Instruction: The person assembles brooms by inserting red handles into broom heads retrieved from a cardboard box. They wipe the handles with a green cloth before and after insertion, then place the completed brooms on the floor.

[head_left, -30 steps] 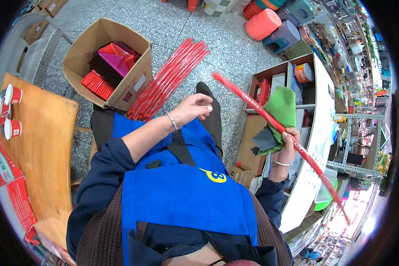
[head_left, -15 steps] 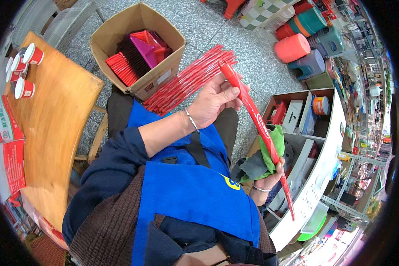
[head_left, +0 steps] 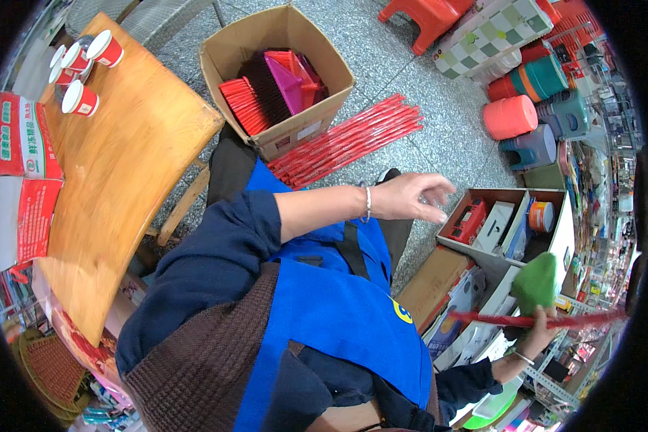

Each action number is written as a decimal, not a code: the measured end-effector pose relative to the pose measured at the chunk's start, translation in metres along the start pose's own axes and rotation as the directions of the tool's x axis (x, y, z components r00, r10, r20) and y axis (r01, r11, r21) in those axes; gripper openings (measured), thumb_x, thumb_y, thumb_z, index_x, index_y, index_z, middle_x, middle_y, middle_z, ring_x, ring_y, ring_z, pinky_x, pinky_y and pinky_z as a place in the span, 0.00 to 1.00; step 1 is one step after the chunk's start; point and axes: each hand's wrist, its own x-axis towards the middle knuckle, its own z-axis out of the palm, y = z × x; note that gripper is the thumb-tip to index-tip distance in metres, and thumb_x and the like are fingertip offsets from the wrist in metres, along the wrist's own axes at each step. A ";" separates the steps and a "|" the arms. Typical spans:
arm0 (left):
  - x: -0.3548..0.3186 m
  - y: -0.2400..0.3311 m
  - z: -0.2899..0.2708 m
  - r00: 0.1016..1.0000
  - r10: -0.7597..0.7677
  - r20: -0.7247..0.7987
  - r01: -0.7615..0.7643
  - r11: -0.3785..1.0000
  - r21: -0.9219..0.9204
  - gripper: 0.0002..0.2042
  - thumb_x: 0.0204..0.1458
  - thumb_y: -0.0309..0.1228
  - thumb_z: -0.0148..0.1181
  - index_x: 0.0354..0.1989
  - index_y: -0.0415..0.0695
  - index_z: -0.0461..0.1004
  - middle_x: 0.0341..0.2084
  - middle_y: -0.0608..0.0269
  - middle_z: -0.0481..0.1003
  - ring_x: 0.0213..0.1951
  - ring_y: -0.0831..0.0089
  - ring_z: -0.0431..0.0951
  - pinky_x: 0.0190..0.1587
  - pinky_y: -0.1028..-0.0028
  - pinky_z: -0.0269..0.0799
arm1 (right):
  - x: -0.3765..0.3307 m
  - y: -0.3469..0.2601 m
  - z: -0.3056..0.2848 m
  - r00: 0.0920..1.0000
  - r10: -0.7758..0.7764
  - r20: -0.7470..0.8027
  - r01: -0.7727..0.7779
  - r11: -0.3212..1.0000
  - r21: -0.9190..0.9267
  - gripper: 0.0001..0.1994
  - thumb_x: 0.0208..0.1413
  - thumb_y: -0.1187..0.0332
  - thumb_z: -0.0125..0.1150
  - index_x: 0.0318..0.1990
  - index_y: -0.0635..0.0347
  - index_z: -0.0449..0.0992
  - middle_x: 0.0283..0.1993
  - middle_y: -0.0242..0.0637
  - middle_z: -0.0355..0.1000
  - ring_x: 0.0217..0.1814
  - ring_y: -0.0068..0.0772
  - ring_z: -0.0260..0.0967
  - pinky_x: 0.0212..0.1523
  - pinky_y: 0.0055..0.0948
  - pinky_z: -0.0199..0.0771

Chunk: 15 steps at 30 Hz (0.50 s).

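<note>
The right hand point(head_left: 536, 333) is holding one red pole point(head_left: 500, 319) out to the person's right, the pole showing in front of the cabinet point(head_left: 567, 234), and a green cloth point(head_left: 536, 284) is bunching beside the grip. The right fingers are bending round the pole with no gap showing, though blur is hiding their exact placing. The left hand point(head_left: 409, 196) is hanging near the cabinet, its fingers half open and loosely curled, gripping nothing that shows. The step in hand seems to be a one-handed hold of pole and cloth together; the next move is probably calling for a firm right grip and room for the pole's long ends. Counting up: one pole and one green cloth are showing at the right hand, and a dark patch beneath may be forming a second cloth, which I cannot tell. Two bracelets point(head_left: 368, 204) are circling the wrists, one each. One carton point(head_left: 331, 108) is standing beside a bundle of poles point(head_left: 353, 137) overlapping too closely to count. Five cups point(head_left: 106, 49) are showing on one table point(head_left: 151, 108), and one red stool point(head_left: 428, 25) is standing beyond.
</note>
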 end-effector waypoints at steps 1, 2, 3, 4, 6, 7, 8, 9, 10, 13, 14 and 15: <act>0.007 0.004 0.003 0.999 0.036 -0.033 -0.039 0.995 -0.096 0.30 0.45 0.39 0.64 0.56 0.42 0.59 0.44 0.59 0.70 0.45 0.71 0.72 0.45 0.72 0.70 | 0.000 0.008 0.011 0.996 0.091 -0.009 -0.091 0.981 -0.173 0.05 0.45 0.77 0.57 0.29 0.60 0.68 0.27 0.30 0.64 0.29 0.21 0.63 0.29 0.20 0.65; 0.013 0.008 0.008 0.993 0.089 -0.080 -0.102 0.980 -0.170 0.33 0.45 0.39 0.64 0.58 0.43 0.56 0.46 0.59 0.69 0.47 0.71 0.71 0.47 0.71 0.69 | -0.002 0.029 0.036 0.999 -0.043 -0.012 0.039 0.967 -0.252 0.06 0.44 0.78 0.58 0.28 0.59 0.67 0.27 0.28 0.64 0.29 0.22 0.62 0.30 0.22 0.65; 0.018 0.010 0.010 0.981 0.144 -0.129 -0.170 0.960 -0.224 0.36 0.45 0.40 0.65 0.60 0.43 0.52 0.48 0.59 0.67 0.49 0.70 0.70 0.48 0.71 0.69 | -0.004 0.048 0.058 0.995 0.043 0.089 0.008 0.861 -0.509 0.08 0.40 0.79 0.60 0.29 0.61 0.69 0.27 0.28 0.64 0.29 0.22 0.62 0.30 0.23 0.64; 0.022 0.010 0.009 0.978 0.119 -0.171 -0.178 0.904 -0.389 0.37 0.45 0.39 0.65 0.61 0.44 0.51 0.49 0.59 0.67 0.49 0.70 0.69 0.49 0.70 0.68 | -0.016 0.067 0.078 0.978 -0.010 0.209 0.120 0.846 -0.520 0.09 0.36 0.77 0.61 0.29 0.61 0.71 0.24 0.33 0.65 0.27 0.28 0.64 0.29 0.27 0.66; 0.027 0.006 0.001 0.965 0.082 -0.247 -0.228 0.722 -0.653 0.39 0.44 0.39 0.65 0.62 0.45 0.48 0.50 0.59 0.66 0.50 0.70 0.68 0.50 0.69 0.68 | -0.042 0.106 0.123 0.939 -0.016 0.344 0.224 0.786 -0.576 0.09 0.32 0.71 0.61 0.27 0.59 0.74 0.21 0.43 0.69 0.24 0.42 0.69 0.28 0.36 0.69; 0.026 0.001 -0.009 0.968 -0.018 -0.251 -0.165 0.706 -0.689 0.38 0.46 0.39 0.64 0.62 0.46 0.49 0.50 0.60 0.65 0.50 0.71 0.68 0.49 0.69 0.68 | -0.054 0.118 0.135 0.919 -0.013 0.394 0.275 0.737 -0.618 0.09 0.33 0.70 0.61 0.27 0.59 0.74 0.22 0.44 0.69 0.25 0.43 0.69 0.28 0.37 0.69; 0.027 -0.004 -0.016 0.898 -0.217 -0.383 -0.129 0.703 -0.700 0.28 0.48 0.40 0.62 0.55 0.45 0.59 0.42 0.62 0.71 0.43 0.70 0.73 0.46 0.70 0.70 | -0.067 0.128 0.147 0.897 -0.025 0.442 0.336 0.687 -0.644 0.09 0.33 0.69 0.60 0.26 0.59 0.74 0.23 0.45 0.70 0.26 0.43 0.70 0.29 0.37 0.70; 0.026 -0.010 -0.025 0.857 -0.376 -0.354 -0.074 0.589 -0.805 0.22 0.49 0.40 0.60 0.49 0.45 0.64 0.32 0.66 0.70 0.35 0.74 0.73 0.40 0.73 0.70 | -0.077 0.134 0.156 0.854 0.011 0.520 0.364 0.701 -0.613 0.09 0.33 0.68 0.60 0.27 0.60 0.74 0.24 0.46 0.70 0.27 0.45 0.70 0.29 0.37 0.70; 0.026 -0.017 -0.032 0.812 -0.497 -0.306 -0.059 0.452 -0.890 0.16 0.51 0.40 0.58 0.43 0.45 0.68 0.23 0.71 0.70 0.27 0.77 0.73 0.34 0.76 0.70 | -0.083 0.136 0.162 0.811 0.024 0.585 0.392 0.720 -0.572 0.10 0.33 0.67 0.61 0.27 0.60 0.74 0.25 0.46 0.71 0.28 0.46 0.71 0.30 0.37 0.69; 0.029 -0.034 -0.033 0.734 -0.561 -0.382 -0.096 0.472 -0.876 0.09 0.54 0.39 0.55 0.33 0.47 0.68 0.12 0.79 0.52 0.15 0.85 0.51 0.20 0.81 0.53 | -0.082 0.129 0.178 0.593 0.099 0.799 0.152 0.961 -0.232 0.12 0.41 0.63 0.62 0.29 0.62 0.74 0.24 0.39 0.70 0.26 0.29 0.68 0.31 0.29 0.67; 0.032 -0.038 -0.028 0.756 -0.541 -0.368 -0.092 0.469 -0.878 0.09 0.54 0.38 0.55 0.30 0.47 0.67 0.12 0.79 0.54 0.15 0.85 0.54 0.20 0.81 0.55 | -0.078 0.125 0.184 0.570 0.126 0.812 0.064 0.978 -0.197 0.12 0.42 0.63 0.62 0.29 0.63 0.74 0.24 0.37 0.69 0.26 0.26 0.66 0.31 0.28 0.67; 0.036 -0.041 -0.018 0.768 -0.529 -0.361 -0.095 0.464 -0.881 0.09 0.53 0.38 0.56 0.29 0.47 0.67 0.12 0.78 0.55 0.15 0.85 0.54 0.19 0.81 0.56 | -0.070 0.120 0.193 0.554 0.148 0.819 -0.014 0.986 -0.168 0.12 0.44 0.62 0.61 0.29 0.63 0.74 0.23 0.34 0.69 0.26 0.24 0.65 0.31 0.26 0.66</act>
